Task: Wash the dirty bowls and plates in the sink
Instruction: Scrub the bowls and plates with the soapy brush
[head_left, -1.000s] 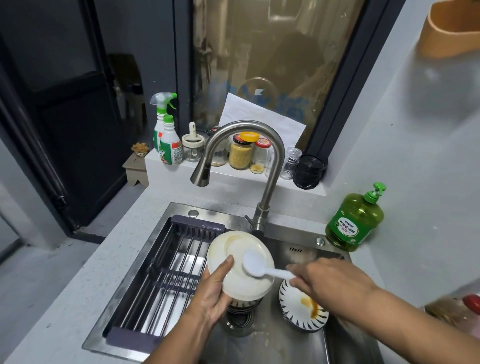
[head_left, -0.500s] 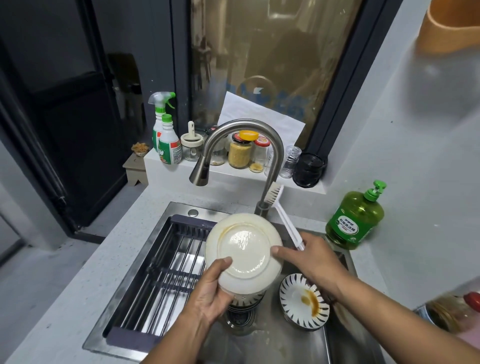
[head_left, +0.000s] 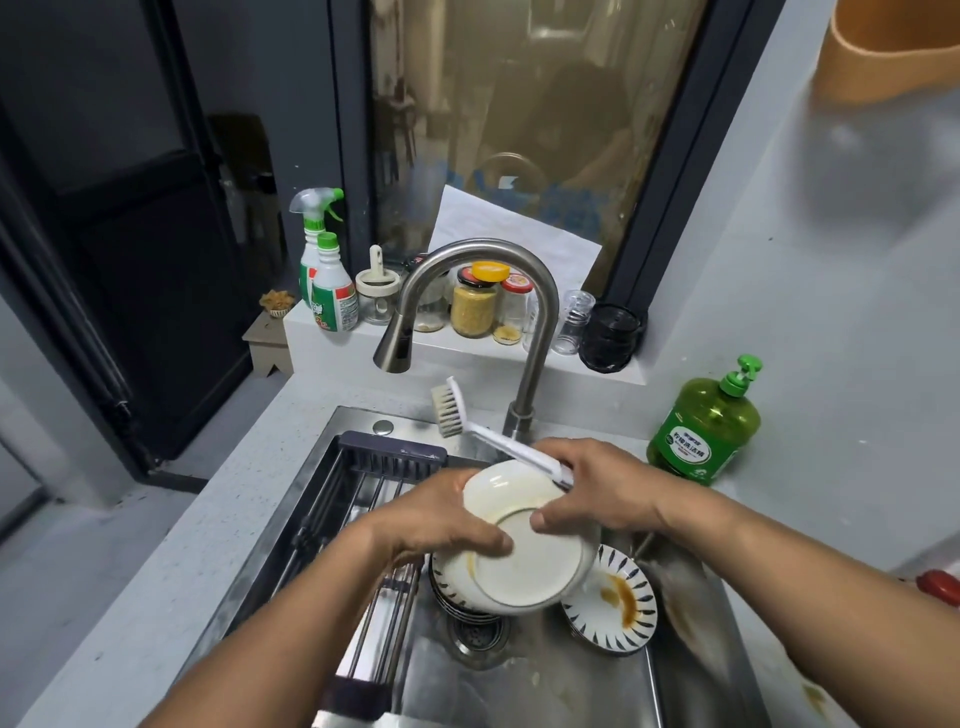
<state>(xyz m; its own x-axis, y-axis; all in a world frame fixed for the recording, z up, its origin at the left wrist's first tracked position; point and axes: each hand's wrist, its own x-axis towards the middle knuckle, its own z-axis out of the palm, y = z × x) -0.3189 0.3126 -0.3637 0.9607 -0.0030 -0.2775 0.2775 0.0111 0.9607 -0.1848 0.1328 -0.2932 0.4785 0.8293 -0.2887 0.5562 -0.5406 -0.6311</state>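
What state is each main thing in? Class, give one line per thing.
White plate: tilted, held over the sink by both hands.
Left hand: grips the plate.
Right hand: holds brush and plate.
Brush: off the plate, bristles up.
Striped dish: sauce-stained.
Faucet: no water visible.

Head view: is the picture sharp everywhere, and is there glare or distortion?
Head view: the hands and white plate are sharp enough; the window shows murky reflections; the orange thing top right is soft; wide-angle bending curves the door frame at left.
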